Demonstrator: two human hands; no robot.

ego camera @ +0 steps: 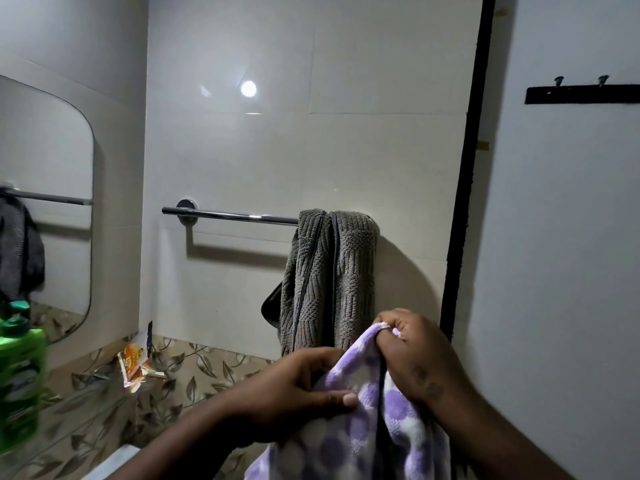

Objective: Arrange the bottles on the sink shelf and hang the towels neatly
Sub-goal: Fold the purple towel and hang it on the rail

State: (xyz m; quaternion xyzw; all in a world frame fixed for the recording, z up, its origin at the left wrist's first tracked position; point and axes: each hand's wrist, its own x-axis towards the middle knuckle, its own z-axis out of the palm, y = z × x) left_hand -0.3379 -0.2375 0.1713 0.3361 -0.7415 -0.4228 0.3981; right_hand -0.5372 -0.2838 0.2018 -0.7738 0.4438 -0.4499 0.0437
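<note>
A purple and white dotted towel (360, 431) hangs between both my hands low in the view. My left hand (294, 386) pinches its left fold with thumb and fingers. My right hand (412, 351) grips its top edge, fingers curled round the cloth. Just behind them a grey ribbed towel (329, 275) hangs bunched over the right end of a chrome towel bar (228, 214) on the tiled wall. A green bottle (19, 382) with a green cap stands blurred at the far left edge.
A mirror (45, 209) is mounted on the left wall. An orange sachet (133, 365) lies against the leaf-patterned tiles. A black hook rail (581, 93) sits high on the right wall, past a black vertical strip (467, 188).
</note>
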